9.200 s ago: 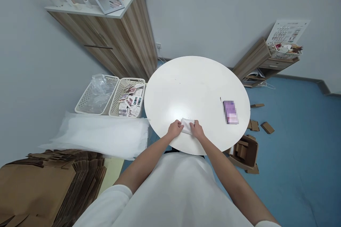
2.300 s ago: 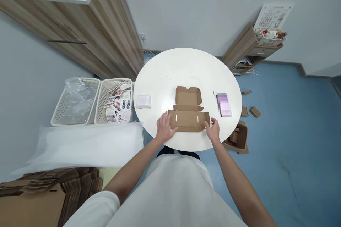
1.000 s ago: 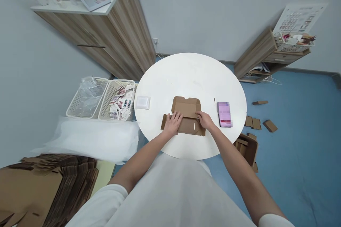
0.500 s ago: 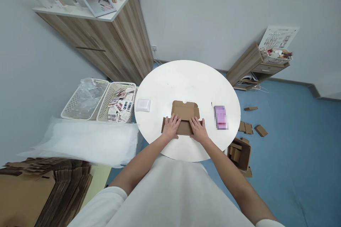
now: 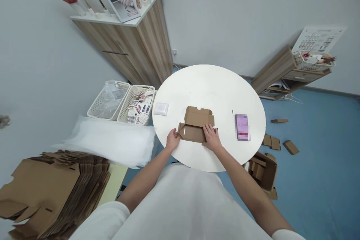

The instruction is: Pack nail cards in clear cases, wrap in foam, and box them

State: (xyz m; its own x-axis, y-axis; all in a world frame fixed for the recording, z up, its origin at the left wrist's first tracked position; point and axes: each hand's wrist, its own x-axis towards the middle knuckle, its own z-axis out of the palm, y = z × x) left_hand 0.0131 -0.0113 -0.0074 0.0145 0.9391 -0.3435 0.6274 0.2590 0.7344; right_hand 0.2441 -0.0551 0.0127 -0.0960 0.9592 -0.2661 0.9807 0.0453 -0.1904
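Note:
A partly folded brown cardboard box (image 5: 194, 132) lies on the white round table (image 5: 208, 86), its lid panel spread out on the far side. At the box's left end, my left hand (image 5: 172, 140) pinches the side flap, which stands tilted up. My right hand (image 5: 211, 137) rests with fingers stretched over the right end of the box, pressing on its edge and panel. Right of the box lies a purple packet (image 5: 242, 127), blurred out in the view. On the table's left edge sits a small white packet (image 5: 161, 108).
Left of the table stand a basket of clear plastic bags (image 5: 108, 99) and a basket of printed cards (image 5: 140, 107). White sheets (image 5: 112, 138) and stacked flat cardboard (image 5: 64, 187) lie nearer. An open carton (image 5: 264, 172) and loose small boxes (image 5: 291, 147) are on the floor at right.
My left hand has slid left off the panel to the box's left flap, which is now raised. My right hand stays on the right end. The view has turned slightly left.

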